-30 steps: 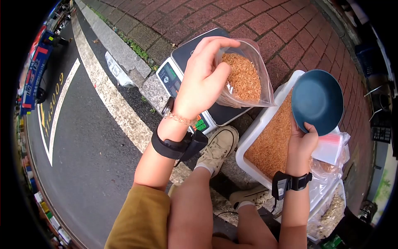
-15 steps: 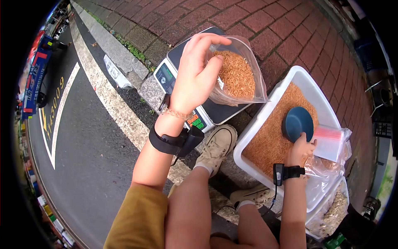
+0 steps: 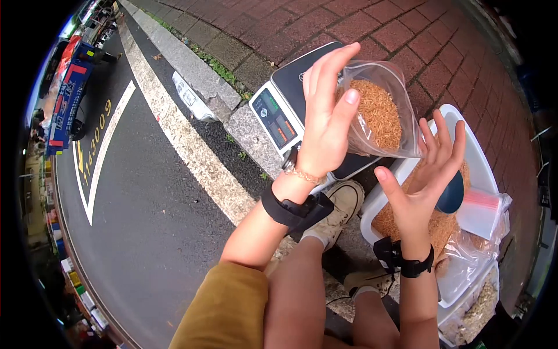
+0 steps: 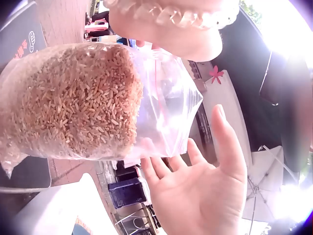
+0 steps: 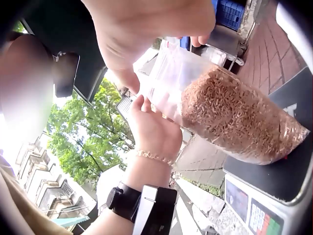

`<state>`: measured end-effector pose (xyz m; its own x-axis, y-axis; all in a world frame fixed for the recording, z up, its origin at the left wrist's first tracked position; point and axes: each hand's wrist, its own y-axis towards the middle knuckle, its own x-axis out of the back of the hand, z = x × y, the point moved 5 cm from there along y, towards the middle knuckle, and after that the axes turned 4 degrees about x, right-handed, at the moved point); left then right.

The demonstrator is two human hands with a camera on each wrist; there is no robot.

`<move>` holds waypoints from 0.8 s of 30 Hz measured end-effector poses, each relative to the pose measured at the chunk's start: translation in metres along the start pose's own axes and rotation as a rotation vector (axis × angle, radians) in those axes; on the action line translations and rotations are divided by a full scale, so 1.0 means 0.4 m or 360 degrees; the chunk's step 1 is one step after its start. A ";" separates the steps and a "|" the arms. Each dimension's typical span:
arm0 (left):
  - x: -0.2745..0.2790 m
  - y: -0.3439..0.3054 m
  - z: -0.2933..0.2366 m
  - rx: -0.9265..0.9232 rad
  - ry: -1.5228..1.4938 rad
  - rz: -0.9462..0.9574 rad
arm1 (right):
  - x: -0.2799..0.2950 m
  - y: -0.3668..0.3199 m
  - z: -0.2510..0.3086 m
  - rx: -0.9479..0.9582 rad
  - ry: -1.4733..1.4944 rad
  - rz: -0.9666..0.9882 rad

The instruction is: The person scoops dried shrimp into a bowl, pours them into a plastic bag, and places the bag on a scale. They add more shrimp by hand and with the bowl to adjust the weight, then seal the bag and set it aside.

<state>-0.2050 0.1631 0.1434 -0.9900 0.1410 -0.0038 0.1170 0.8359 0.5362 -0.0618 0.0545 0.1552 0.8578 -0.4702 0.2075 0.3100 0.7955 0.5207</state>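
Left hand [image 3: 325, 125] on bag [image 3: 378, 113], right [image 3: 424, 180] beside

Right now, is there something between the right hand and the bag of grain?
Nothing visible. The right hand is open close beside the bag, which the left hand holds above the scale; only air lies between them.

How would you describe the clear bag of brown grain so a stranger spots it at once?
On the red brick pavement sits a grey digital scale. Above its dark platform, the left hand holds a clear plastic bag. It alone is raised and bulging with brown grain; the red-striped bags by the white tub lie flat.
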 end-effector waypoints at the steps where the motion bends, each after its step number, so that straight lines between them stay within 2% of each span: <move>1: -0.002 -0.014 0.007 0.0069 -0.0022 0.0012 | -0.007 -0.003 -0.009 -0.0032 0.0028 0.0005; 6: 0.011 -0.051 0.049 0.0289 -0.0269 -0.0142 | -0.036 -0.028 -0.056 -0.0197 0.0162 0.0083; 8: 0.025 -0.060 0.061 0.0314 -0.0244 -0.0203 | -0.050 -0.029 -0.060 -0.0173 0.0111 0.0178; 11: 0.041 -0.082 0.078 0.0483 -0.0230 -0.0137 | -0.058 -0.033 -0.088 -0.0155 0.0086 0.0113; 17: 0.057 -0.103 0.117 0.0606 -0.0291 -0.0226 | -0.063 -0.066 -0.130 -0.0256 0.0000 0.0240; 24: 0.057 -0.106 0.126 0.0579 -0.0177 -0.0216 | -0.064 -0.094 -0.157 -0.0365 0.0016 0.0250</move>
<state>-0.2286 0.1577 0.0781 -0.9862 0.0564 -0.1558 0.0260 0.9812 0.1910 -0.0697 0.0607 0.0784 0.9063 -0.3315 0.2621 0.2568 0.9246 0.2814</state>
